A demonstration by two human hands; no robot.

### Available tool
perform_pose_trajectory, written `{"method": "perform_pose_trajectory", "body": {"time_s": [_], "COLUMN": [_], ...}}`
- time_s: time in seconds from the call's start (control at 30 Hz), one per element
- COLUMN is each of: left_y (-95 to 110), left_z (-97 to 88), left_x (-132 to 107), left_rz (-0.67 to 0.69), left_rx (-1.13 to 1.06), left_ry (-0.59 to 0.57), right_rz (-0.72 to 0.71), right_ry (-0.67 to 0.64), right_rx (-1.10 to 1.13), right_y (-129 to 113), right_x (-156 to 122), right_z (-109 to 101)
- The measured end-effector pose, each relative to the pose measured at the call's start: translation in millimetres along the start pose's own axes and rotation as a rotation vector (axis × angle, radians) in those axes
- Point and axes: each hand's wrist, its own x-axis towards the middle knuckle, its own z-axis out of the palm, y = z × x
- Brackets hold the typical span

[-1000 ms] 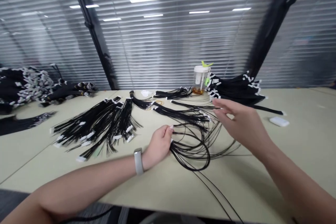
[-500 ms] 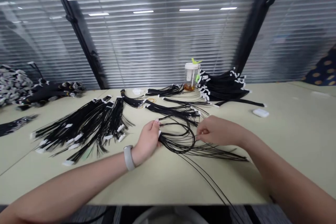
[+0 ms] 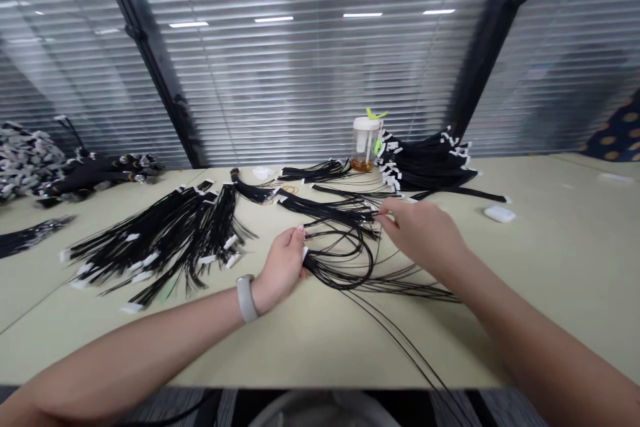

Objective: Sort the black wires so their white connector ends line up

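Observation:
My left hand (image 3: 286,255) is closed around the connector end of a black wire harness (image 3: 345,273), whose loose wires fan out to the right, some looping back toward the fingers. Two long strands run down over the table's front edge. My right hand (image 3: 417,227) is closed in a pinch at the end of a bundle of black wires (image 3: 330,208) lying behind the harness. It looks pinched on a thin wire there, though the fingertips are small and partly hidden.
Black wire bundles with white connectors (image 3: 175,240) spread to the left. A drink cup (image 3: 362,145), a stack of black cables (image 3: 425,163) and a white case (image 3: 499,214) stand farther back and right. More cables (image 3: 90,177) lie far left. Blinds (image 3: 310,67) rise behind the table (image 3: 565,280).
My right hand has moved up and away from the loop of the harness to the ends of the wires behind it. My left hand keeps its hold in the same place.

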Motion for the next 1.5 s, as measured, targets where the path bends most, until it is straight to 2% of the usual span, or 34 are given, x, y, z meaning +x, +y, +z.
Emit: {"method": "perform_pose_trajectory", "body": {"time_s": [0.1, 0.23, 0.3, 0.5, 0.67, 0.77, 0.83, 0.93, 1.0, 1.03, 1.13, 1.2, 1.3, 1.5], "left_y": [0.4, 1.3, 1.6, 1.9, 2.1, 1.8, 1.8, 2.7, 3.8, 4.4, 6.3, 7.3, 8.6, 10.7], "left_z": [-0.1, -0.4, -0.3, 0.4, 0.4, 0.3, 0.3, 0.1, -0.2, -0.4, -1.3, -2.1, -3.1, -3.5], "left_x": [-0.3, -0.5, -0.5, -0.3, -0.5, -0.2, -0.2, -1.2, -3.1, -4.4, -8.9, -11.6, -14.7, -18.9], "left_rz": [0.001, 0.009, 0.003, -0.010, -0.011, -0.017, -0.019, -0.016, -0.012, -0.005, 0.033, 0.076, 0.164, 0.234], "left_rx": [0.003, -0.010, -0.021, -0.019, -0.029, -0.026, -0.017, 0.013, 0.054, 0.080, 0.149, 0.171, 0.191, 0.258], "left_ry": [0.001, 0.003, 0.007, 0.011, 0.014, 0.011, 0.006, -0.013, -0.046, -0.065, -0.109, -0.128, -0.143, -0.176], "right_rz": [-0.057, -0.234, -0.262, -0.156, -0.212, -0.129, -0.085, 0.025, 0.075, 0.066, -0.031, -0.102, -0.192, -0.207], "right_ry": [0.053, -0.165, -0.218, -0.031, -0.070, 0.091, 0.228, 0.323, 0.311, 0.271, 0.060, -0.007, 0.001, 0.034], "right_rx": [0.037, 0.254, 0.303, 0.061, 0.226, 0.294, 0.493, 0.996, 1.219, 1.257, 1.127, 0.974, 0.839, 0.792], "right_y": [6.5, 15.2, 17.7, 14.2, 15.8, 16.7, 14.7, 8.5, 3.8, 1.4, -7.1, -14.2, -25.2, -37.2], "right_x": [2.4, 5.4, 6.5, 3.6, 1.7, 4.4, 6.2, 6.5, 5.2, 4.3, 0.8, -2.0, -6.6, -11.1], "right_z": [-5.5, -10.0, -11.0, -12.1, -13.1, -7.5, -3.5, -1.5, -1.8, -1.6, 3.4, 10.0, 19.9, 28.3]}}
